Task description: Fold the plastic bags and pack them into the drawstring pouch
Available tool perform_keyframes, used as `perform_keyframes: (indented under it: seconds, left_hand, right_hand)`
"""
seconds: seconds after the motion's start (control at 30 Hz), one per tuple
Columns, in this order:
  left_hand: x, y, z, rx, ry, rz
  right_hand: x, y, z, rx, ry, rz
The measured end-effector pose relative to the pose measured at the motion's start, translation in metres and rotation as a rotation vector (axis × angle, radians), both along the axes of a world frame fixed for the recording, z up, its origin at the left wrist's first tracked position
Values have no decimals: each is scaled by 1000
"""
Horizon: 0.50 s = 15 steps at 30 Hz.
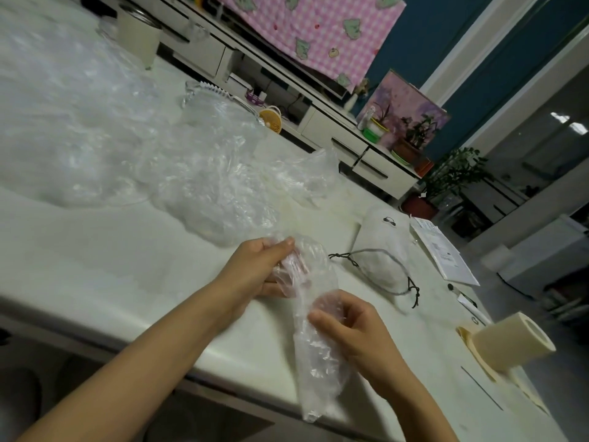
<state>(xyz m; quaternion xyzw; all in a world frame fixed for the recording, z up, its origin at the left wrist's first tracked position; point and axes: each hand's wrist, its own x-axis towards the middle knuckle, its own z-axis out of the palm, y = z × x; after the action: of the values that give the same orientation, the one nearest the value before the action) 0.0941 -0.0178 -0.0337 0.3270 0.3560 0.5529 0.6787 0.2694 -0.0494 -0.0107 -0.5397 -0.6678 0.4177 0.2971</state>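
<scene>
A clear plastic bag (pixel 315 362), bunched into a long narrow strip, hangs over the white table's front edge. My left hand (pixel 258 269) pinches its upper end. My right hand (pixel 347 327) grips it a little lower, fingers curled around the plastic. The white drawstring pouch (pixel 382 247) lies flat to the right, mouth toward my hands, its grey cord (pixel 401 291) looped loose on the table. A heap of crumpled clear plastic bags (pixel 197 183) covers the table behind my hands.
The white table (pixel 111 250) carries a roll of cream tape (pixel 510 342) at the right, papers (pixel 443 250) and a pen beyond the pouch, and a cream cup (pixel 138 35) at the far left. A low cabinet and potted plants stand past the far edge.
</scene>
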Motion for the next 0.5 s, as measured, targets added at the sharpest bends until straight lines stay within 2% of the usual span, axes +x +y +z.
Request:
perform_keyframes:
  seconds: [0.07,0.2,0.27,0.4,0.5]
  left_hand:
    - [3,-1,2,39,70,16]
    - [7,-5,0,167,278,12]
    - [6,-4,0,175,290,27]
    - [4,-3,1,132,196,-35]
    - [8,-1,-4,187,343,-34]
  right_hand:
    - [6,3,7,-96,-10,91]
    - [-4,16,15,-186,126,167]
    - [-14,21,14,-141,137,86]
    - [-21,29,10,-76,245,-100]
    - [-25,30,12,-71,291,-111]
